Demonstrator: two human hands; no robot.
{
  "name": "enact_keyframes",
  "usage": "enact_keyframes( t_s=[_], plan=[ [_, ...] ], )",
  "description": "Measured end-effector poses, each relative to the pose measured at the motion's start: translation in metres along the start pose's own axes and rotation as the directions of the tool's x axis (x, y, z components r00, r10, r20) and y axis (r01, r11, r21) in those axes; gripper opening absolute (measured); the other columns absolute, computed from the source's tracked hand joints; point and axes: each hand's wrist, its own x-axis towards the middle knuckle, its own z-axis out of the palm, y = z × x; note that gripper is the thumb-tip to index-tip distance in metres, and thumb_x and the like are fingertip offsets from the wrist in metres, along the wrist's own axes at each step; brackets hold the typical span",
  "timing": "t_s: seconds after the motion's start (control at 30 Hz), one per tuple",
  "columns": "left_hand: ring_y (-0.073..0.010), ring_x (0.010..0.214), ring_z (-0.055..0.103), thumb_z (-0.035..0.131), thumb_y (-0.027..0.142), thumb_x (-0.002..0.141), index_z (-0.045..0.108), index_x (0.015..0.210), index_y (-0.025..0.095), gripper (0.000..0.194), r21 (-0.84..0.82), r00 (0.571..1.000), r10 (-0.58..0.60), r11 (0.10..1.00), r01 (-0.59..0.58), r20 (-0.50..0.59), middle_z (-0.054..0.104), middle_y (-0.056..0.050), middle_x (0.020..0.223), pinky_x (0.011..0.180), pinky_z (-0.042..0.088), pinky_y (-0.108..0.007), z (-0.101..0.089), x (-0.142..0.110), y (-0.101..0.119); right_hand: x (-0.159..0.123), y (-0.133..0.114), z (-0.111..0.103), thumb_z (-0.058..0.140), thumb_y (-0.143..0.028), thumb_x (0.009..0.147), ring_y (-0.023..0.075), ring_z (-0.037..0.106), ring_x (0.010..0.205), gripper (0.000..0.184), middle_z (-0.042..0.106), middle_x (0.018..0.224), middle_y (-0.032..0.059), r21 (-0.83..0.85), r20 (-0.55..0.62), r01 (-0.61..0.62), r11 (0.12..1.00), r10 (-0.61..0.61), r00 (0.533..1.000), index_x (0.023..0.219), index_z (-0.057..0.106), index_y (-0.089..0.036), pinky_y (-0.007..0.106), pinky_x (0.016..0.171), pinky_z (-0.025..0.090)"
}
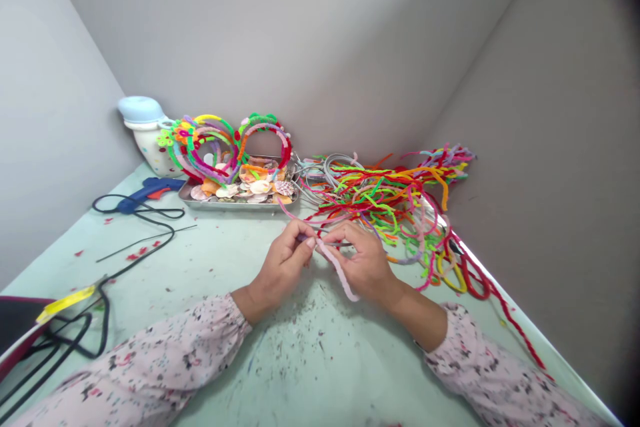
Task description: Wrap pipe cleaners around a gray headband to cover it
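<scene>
My left hand (287, 255) and my right hand (361, 260) are brought close together above the middle of the table. Both pinch a pale pink pipe cleaner (339, 270), whose loose end hangs down in front of my right fingers. A thin dark strip (344, 244) runs between the two hands, and a bit of purple shows at my left fingertips. How the pink stem meets the strip is hidden by my fingers. Just behind my hands lies a tangled heap of colourful pipe cleaners (373, 195).
A metal tray (240, 205) of seashells (260, 187) stands at the back, with pipe-cleaner-wrapped headbands (210, 147) on it. To its left are a white cup with a blue lid (143, 110) and a blue glue gun (143, 195). Black cords (105, 300) and red scraps lie at left.
</scene>
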Motion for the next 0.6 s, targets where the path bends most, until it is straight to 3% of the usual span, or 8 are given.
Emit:
enact_keyframes(
  t_s=[0.3, 0.6],
  plan=[
    [-0.0100, 0.061, 0.042, 0.048, 0.032, 0.092, 0.049, 0.091, 0.019, 0.013, 0.051, 0.999, 0.030, 0.998, -0.031, 0.013, 0.046, 0.004, 0.068, 0.058, 0.033, -0.023, -0.002, 0.000, -0.002, 0.000, -0.008, -0.001, 0.069, -0.033, 0.078, 0.0136, 0.059, 0.068, 0.014, 0.066, 0.074, 0.0008, 0.176, 0.101, -0.280, 0.944, 0.266, 0.959, 0.078, 0.065, -0.019, 0.025, 0.064, 0.046],
    [-0.0104, 0.064, 0.043, 0.045, 0.031, 0.093, 0.049, 0.091, 0.018, 0.013, 0.121, 0.994, 0.102, 0.987, -0.104, 0.022, 0.047, 0.002, 0.073, 0.062, 0.036, -0.024, -0.002, -0.002, 0.001, 0.003, -0.015, -0.005, 0.072, -0.040, 0.074, 0.0117, 0.053, 0.059, 0.025, 0.061, 0.064, -0.0008, 0.307, 0.239, -0.459, 0.834, 0.399, 0.885, 0.072, 0.061, -0.018, 0.024, 0.056, 0.042]
  ],
)
